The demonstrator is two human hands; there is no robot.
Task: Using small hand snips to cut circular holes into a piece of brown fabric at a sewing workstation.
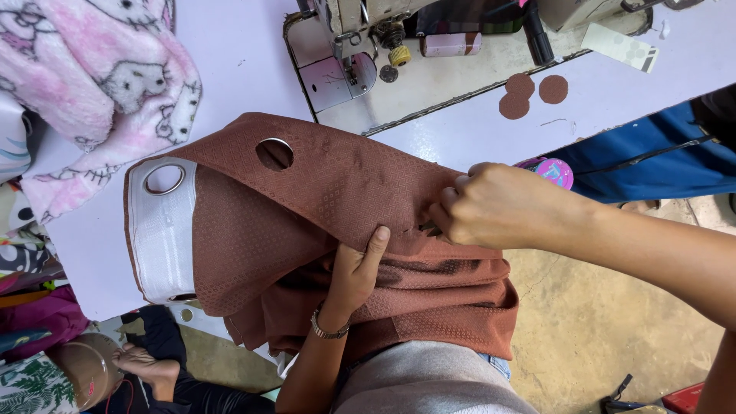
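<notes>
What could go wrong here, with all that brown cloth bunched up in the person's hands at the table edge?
Much of the brown curtain fabric hangs off the white table over the lap, so its weight may drag it down if the left hand loosens. The right hand pinches a fold tightly; what it holds is hidden, and a tool there could nick the thumb. The metal eyelets could snag.

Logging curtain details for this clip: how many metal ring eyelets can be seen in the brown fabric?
2. One eyelet sits in the white backing strip at the fabric's left end; the other eyelet is in the brown fabric just right of it. Folds under the hands may hide more.
</notes>
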